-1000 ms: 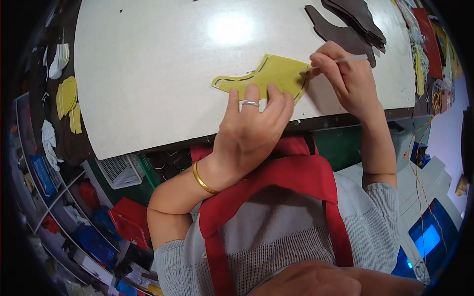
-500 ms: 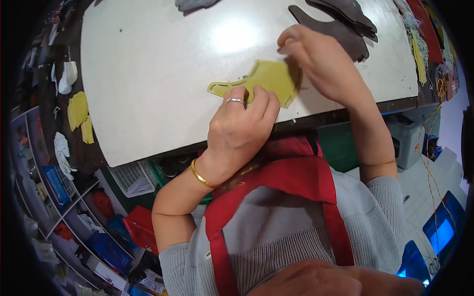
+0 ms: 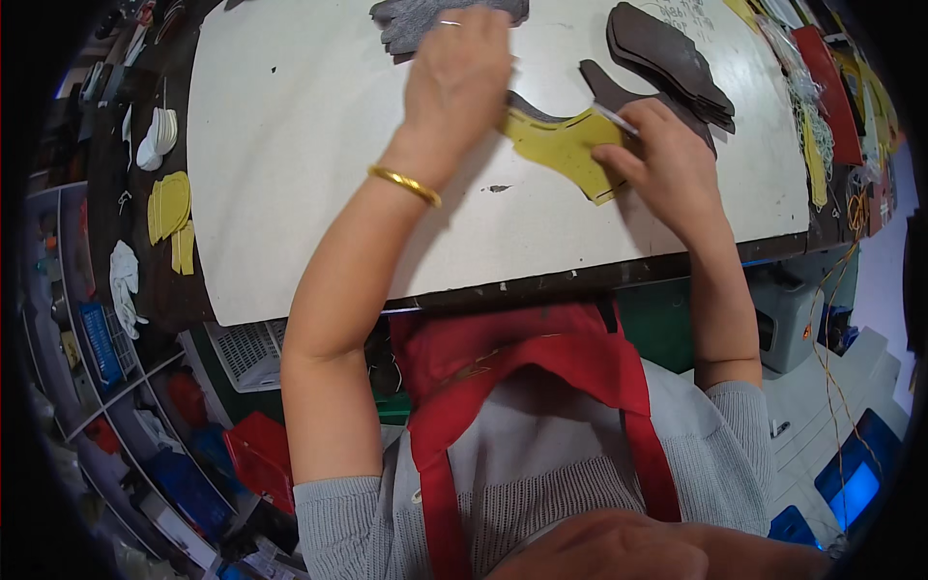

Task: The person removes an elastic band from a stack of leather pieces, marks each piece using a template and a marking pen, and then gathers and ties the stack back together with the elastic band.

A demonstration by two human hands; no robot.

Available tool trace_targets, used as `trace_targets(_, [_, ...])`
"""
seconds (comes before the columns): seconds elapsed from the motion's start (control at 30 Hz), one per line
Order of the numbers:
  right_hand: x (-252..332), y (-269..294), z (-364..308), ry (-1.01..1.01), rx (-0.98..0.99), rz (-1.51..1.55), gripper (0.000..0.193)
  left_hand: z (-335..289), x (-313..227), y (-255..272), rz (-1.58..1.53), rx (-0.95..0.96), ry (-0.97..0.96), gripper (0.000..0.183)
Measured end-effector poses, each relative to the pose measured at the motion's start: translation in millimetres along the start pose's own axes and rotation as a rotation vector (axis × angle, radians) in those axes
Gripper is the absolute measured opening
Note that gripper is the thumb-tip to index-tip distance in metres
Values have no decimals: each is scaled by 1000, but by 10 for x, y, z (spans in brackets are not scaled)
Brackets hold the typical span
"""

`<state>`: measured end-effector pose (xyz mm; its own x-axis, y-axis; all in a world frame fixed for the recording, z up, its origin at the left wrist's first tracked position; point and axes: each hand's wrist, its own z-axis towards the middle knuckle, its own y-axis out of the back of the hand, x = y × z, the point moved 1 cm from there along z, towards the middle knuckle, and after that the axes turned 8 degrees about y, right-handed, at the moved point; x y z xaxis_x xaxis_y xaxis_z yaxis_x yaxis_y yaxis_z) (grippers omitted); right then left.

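A yellow slotted template is in my right hand, with the thumb pressed on its face. A slim pale pen-like tool also sticks out from the closed fingers of that hand. A dark grey cut piece shows along the template's far left edge. Farther up, my left hand reaches over a pile of grey cut pieces. Its fingertips are hidden and slightly blurred, so I cannot see whether it grips one.
Stacked dark brown pieces lie at the table's far right. White table board spreads below my hands. Yellow pieces and a white glove lie off its left edge. A red box and tangled threads sit right.
My left hand has left the template and moved up to the grey pile. The template has shifted right and turned, and my right hand has come down onto it.
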<state>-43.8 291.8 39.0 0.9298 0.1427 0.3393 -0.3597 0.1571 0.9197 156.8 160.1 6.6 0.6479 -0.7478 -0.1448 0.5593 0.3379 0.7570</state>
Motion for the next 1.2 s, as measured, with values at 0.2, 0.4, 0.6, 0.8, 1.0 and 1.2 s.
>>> trace_targets(0.2, [156,40,132,83,155,-61,32,-239,149,248,347,146,76,10])
trace_targets(0.4, [27,-3,113,47,146,-74,33,-570,269,636,175,190,217,20])
trace_targets(0.6, [-111,111,33,-176,33,119,31,-952,111,957,198,208,247,24])
trace_targets(0.8, [-64,63,-1,-107,-267,575,24,-1067,-108,983,69,196,5,17])
trace_targets(1.0, [171,-131,-87,-15,61,820,20,-1344,-745,1049,-145,248,-13,28])
trace_targets(1.2, [367,-293,-69,-107,199,775,23,-1470,-861,1088,-147,163,148,34])
